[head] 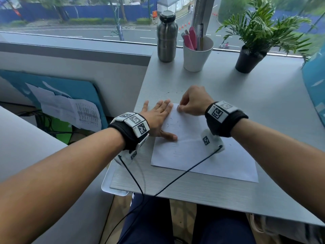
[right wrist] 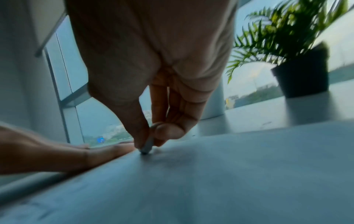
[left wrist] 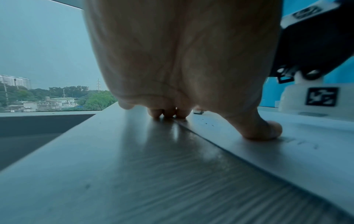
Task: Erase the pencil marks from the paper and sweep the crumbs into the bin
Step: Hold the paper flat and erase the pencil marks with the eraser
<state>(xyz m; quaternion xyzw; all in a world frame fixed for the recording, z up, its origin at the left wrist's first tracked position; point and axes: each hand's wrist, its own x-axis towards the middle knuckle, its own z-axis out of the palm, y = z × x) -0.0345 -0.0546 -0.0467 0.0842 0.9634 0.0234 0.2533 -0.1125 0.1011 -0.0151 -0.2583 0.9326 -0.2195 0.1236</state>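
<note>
two hands (head: 159,117) (head: 192,101) – eraser (right wrist: 147,146) on paper (head: 202,155)

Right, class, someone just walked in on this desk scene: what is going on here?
A person is rubbing pencil marks off a sheet of paper. The left hand lies flat, pressing the sheet's left edge to the table. The right hand pinches a small eraser against the paper's far corner. Faint marks remain, and dark crumbs lie unswept beyond the sheet.
</note>
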